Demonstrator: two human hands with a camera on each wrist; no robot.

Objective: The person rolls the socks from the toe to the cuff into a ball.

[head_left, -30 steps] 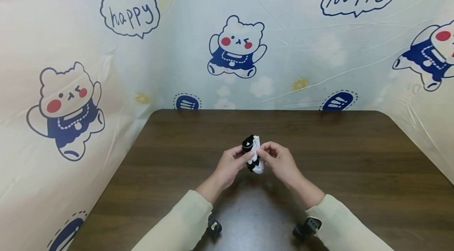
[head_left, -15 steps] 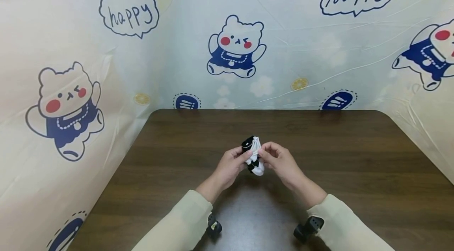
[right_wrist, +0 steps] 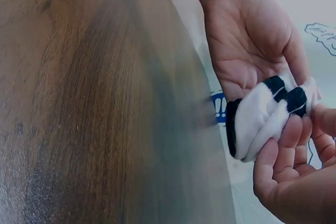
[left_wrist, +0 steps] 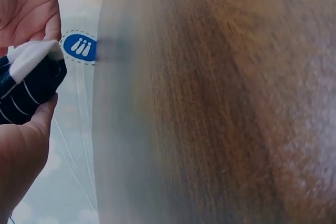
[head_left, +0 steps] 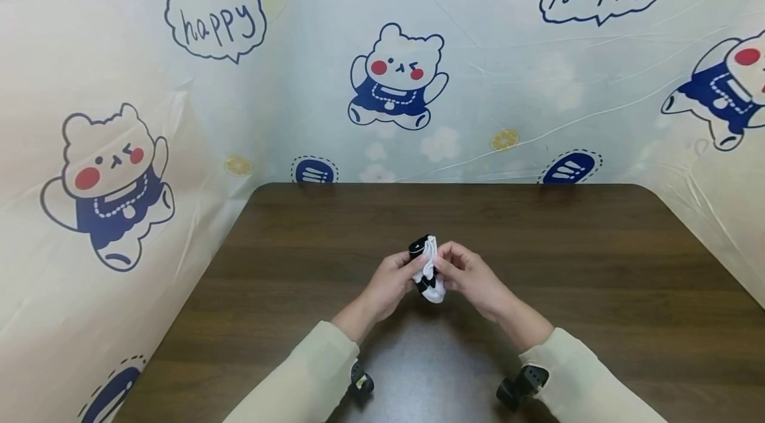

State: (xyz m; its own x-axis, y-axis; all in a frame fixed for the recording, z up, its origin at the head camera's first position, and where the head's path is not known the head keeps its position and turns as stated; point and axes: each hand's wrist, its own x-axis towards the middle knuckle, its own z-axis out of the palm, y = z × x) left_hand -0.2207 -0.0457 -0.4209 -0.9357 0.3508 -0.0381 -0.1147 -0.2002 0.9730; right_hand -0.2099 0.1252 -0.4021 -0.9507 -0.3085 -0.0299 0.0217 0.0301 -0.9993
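A folded pair of black and white socks [head_left: 431, 287] is held up over the table between both hands. My left hand [head_left: 385, 285] pinches the bundle from its left side, thumb on the white cloth. From the right, my right hand [head_left: 475, 277] grips the white edge between thumb and fingers. The left wrist view shows the dark striped side of the socks [left_wrist: 26, 90] with a white fold on top. In the right wrist view, the white socks [right_wrist: 257, 121] with black bands lie against the right fingers [right_wrist: 289, 137], and the left palm [right_wrist: 241, 40] is behind them.
The dark wooden table [head_left: 299, 230] spreads beneath both arms. Behind it hangs a pale curtain [head_left: 478, 78] printed with cartoon bears. Black wrist cameras [head_left: 520, 388] are strapped at both cuffs of the light sleeves [head_left: 299, 373].
The socks have come slightly down and toward the person, and more of the white lower end shows. Both hands keep their hold, the right fingers shifting a little on the white edge.
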